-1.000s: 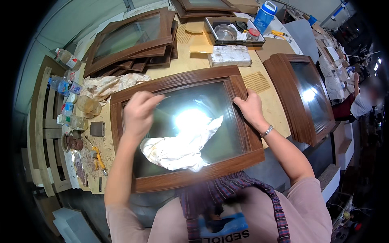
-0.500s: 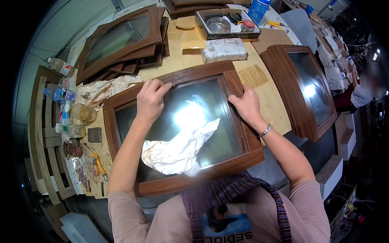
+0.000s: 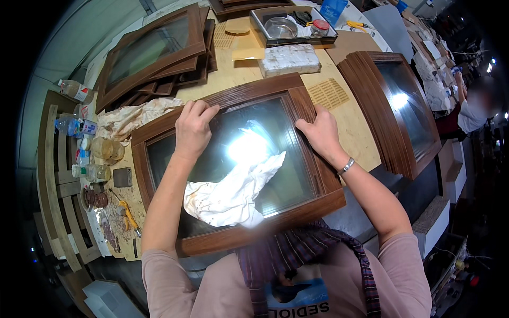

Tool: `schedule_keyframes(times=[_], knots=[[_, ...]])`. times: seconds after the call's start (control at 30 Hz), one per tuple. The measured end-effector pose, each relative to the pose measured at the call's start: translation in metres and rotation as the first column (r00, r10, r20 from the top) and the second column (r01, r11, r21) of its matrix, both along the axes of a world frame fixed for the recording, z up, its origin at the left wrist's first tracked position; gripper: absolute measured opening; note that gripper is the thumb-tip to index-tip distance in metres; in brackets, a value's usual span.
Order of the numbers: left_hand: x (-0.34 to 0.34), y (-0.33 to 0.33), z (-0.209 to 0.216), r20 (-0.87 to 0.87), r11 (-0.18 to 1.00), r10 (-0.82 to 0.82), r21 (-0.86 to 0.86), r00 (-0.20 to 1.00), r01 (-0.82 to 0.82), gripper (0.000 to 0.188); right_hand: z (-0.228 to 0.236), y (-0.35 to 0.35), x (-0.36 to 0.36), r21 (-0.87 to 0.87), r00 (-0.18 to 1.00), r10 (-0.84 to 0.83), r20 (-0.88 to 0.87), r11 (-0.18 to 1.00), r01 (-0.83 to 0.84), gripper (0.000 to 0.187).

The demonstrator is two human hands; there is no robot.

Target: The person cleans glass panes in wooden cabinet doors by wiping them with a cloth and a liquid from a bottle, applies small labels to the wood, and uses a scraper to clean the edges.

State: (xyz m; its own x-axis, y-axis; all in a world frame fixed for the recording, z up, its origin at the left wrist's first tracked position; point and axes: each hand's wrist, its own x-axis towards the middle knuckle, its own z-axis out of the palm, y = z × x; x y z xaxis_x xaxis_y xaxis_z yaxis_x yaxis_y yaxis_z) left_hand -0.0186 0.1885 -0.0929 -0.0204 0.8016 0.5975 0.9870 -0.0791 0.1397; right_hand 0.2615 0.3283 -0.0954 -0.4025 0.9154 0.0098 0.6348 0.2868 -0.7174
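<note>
Both hands on a brown wooden-framed glass panel lying on a pale worktable, close to the person's body.
The left hand curls over the far rail, wrist bent, thumb and forefinger drawn together (whether they pinch anything, I cannot tell), while the right hand grips the right side rail, thumb toward the glass; a crumpled white cloth rests on the pane between the forearms, and beyond the panel a shallow dark-sided box holds a round clear dish and a red-lidded clear jar, with a squat clear container of yellowish contents at the left.
</note>
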Motion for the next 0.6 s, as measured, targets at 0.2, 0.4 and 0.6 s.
schedule_keyframes(times=[0.2, 0.4, 0.6], knots=[[-0.0069, 0.0040, 0.0054, 0.148, 0.992, -0.002, -0.124, 0.989, 0.020, 0.029, 0.0031, -0.0003, -0.0006, -0.005, 1.000, 0.000, 0.006, 1.000, 0.000, 0.050], [-0.0060, 0.0043, 0.0093, 0.282, 0.988, 0.011, -0.151, 0.959, 0.033, 0.023, 0.0030, 0.0000, 0.0002, -0.016, 1.000, -0.003, 0.014, 1.000, 0.003, 0.051], [-0.0071, -0.0011, 0.0045, 0.275, 0.995, 0.003, -0.095, 0.961, 0.024, 0.024, 0.0009, 0.0003, -0.0006, 0.008, 1.000, 0.002, 0.012, 1.000, -0.002, 0.052]])
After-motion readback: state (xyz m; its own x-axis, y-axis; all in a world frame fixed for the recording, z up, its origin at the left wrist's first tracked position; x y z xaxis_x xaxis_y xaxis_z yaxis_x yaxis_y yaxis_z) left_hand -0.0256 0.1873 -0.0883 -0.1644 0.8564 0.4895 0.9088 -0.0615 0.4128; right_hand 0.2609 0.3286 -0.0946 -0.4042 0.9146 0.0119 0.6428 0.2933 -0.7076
